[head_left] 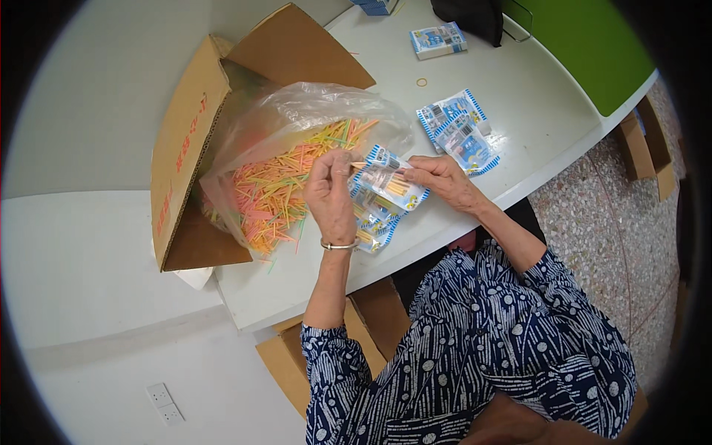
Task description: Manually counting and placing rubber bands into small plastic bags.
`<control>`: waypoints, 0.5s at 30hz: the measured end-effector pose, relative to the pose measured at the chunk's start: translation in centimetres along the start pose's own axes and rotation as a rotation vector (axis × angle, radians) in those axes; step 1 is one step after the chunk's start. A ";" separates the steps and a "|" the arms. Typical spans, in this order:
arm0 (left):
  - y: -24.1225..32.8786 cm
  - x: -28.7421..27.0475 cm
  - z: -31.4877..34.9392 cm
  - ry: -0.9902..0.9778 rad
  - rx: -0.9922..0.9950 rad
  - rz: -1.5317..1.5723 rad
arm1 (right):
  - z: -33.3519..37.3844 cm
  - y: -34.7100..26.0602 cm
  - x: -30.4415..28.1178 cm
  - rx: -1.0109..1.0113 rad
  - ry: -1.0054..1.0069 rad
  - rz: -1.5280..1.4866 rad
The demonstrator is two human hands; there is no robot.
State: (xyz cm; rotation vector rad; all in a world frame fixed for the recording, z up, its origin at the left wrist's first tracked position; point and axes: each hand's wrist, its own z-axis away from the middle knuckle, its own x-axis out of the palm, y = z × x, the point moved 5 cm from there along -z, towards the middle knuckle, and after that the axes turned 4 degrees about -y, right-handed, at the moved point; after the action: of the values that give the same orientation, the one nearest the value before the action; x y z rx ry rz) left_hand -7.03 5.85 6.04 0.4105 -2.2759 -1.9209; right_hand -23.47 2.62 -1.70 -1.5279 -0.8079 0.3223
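Note:
My right hand [449,184] pinches the edge of a small clear packet [389,182] with blue-striped ends, held above the table. Pale thin sticks show through its clear middle. At the packet's other end, my left hand [331,196] is closed, fingertips on thin sticks [358,165]; how many it holds is hidden. Under the raised packet lie more blue-striped packets [378,233] on the table. Just beyond my left hand, a large clear plastic bag [319,96] spills a heap of pink, yellow, orange and green sticks [278,182].
The bag lies in a cardboard box [185,148] tipped on its side. To the right, several packets [461,130] overlap on the white table [534,111]; a white-and-blue pack [437,41] and a rubber band [422,82] lie farther back. Open cartons [356,326] stand below the near edge.

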 end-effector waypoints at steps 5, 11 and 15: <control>-1.4 0.2 -0.2 -0.019 -0.031 0.110 | -0.1 0.6 0.6 -0.019 -0.015 -0.011; -2.3 1.0 1.1 -0.129 -0.081 -0.107 | 0.4 0.9 0.9 0.091 0.000 -0.137; -1.3 1.6 1.3 -0.325 -0.052 -0.287 | 0.3 0.0 0.8 0.133 0.008 -0.210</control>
State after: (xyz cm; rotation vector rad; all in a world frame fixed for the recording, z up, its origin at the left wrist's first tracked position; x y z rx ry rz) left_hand -8.78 6.40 4.41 0.4719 -2.4679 -2.3330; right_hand -23.08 3.41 -1.55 -1.3070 -0.9146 0.2102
